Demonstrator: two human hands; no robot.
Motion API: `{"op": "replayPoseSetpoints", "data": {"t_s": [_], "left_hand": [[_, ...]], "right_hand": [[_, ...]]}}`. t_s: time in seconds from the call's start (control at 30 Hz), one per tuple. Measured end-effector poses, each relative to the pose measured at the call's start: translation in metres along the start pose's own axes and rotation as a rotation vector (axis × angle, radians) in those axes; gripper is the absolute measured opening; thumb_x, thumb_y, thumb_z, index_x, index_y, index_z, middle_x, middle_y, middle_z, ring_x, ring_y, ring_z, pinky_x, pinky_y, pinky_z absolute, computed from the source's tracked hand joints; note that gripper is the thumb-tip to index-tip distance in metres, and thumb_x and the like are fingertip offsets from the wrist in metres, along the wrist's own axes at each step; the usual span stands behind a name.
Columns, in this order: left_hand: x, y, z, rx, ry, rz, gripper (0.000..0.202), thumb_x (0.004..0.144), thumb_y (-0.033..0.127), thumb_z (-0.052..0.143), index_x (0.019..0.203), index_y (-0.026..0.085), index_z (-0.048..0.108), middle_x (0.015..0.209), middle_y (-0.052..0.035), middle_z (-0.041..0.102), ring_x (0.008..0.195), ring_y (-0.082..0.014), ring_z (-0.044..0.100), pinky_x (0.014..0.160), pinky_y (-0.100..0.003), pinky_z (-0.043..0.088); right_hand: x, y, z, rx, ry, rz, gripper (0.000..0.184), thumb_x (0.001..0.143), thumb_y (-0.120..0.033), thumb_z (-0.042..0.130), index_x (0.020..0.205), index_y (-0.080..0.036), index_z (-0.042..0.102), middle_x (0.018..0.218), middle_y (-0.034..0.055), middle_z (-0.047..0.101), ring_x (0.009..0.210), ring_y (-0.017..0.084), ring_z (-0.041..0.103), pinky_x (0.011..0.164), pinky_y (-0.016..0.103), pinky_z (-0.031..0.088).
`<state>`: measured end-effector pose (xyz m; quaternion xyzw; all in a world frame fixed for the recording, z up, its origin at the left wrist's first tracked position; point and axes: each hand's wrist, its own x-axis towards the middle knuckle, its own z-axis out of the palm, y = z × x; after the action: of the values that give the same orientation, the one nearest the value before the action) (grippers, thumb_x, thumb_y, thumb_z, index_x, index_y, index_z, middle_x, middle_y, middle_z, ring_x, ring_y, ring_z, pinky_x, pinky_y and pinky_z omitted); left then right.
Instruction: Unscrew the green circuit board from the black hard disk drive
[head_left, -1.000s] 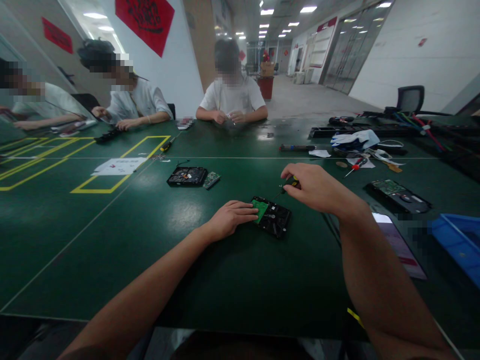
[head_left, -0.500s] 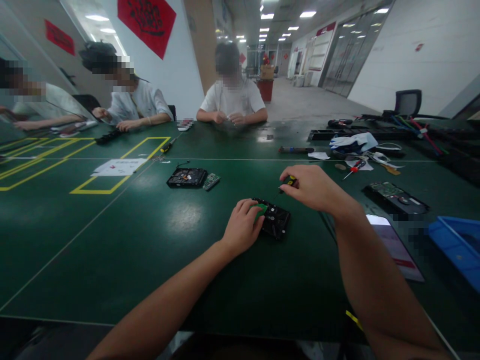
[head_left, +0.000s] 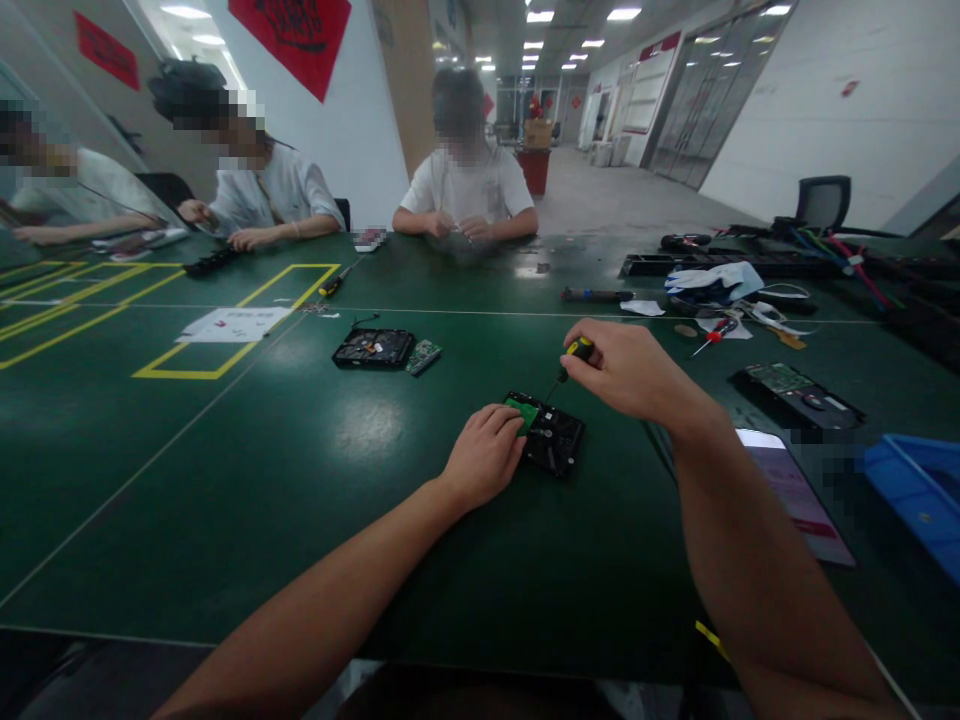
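Observation:
A black hard drive with a green circuit board lies on the green table in front of me. My left hand grips its near left edge, fingers curled over the green board. My right hand is closed round a small screwdriver with a yellow and black handle. The screwdriver's tip points down at the drive's far side.
A second opened drive and a loose green board lie further left. A phone, a blue bin and another drive are at the right. Tools and papers clutter the far right. Three people sit across the table.
My left hand slid right and closed on the drive's edge. My right hand lifted slightly, bringing the screwdriver tip down toward the drive.

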<state>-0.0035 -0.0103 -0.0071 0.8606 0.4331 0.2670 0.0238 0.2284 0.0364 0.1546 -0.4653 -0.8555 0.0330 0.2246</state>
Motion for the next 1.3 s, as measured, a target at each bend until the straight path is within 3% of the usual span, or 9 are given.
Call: {"op": "replayPoseSetpoints", "data": {"t_s": [0.4, 1.3], "left_hand": [[0.004, 0.004, 0.004, -0.035, -0.039, 0.077, 0.039, 0.108, 0.027, 0.045, 0.143, 0.016, 0.06, 0.15, -0.012, 0.061, 0.142, -0.03, 0.052, 0.121, -0.053, 0.043], [0.004, 0.002, 0.007, -0.037, -0.058, 0.074, 0.038, 0.108, 0.029, 0.046, 0.142, 0.018, 0.061, 0.149, -0.0117, 0.062, 0.143, -0.0297, 0.052, 0.121, -0.053, 0.043]], "right_hand": [[0.004, 0.002, 0.01, -0.003, -0.022, -0.019, 0.017, 0.093, -0.029, 0.061, 0.104, -0.018, 0.069, 0.086, 0.0067, 0.075, 0.072, 0.021, 0.067, 0.071, 0.033, 0.045], [0.006, 0.011, 0.018, 0.008, -0.046, -0.029, 0.019, 0.094, -0.03, 0.061, 0.106, -0.019, 0.07, 0.088, 0.0065, 0.076, 0.075, 0.022, 0.069, 0.074, 0.035, 0.048]]}}
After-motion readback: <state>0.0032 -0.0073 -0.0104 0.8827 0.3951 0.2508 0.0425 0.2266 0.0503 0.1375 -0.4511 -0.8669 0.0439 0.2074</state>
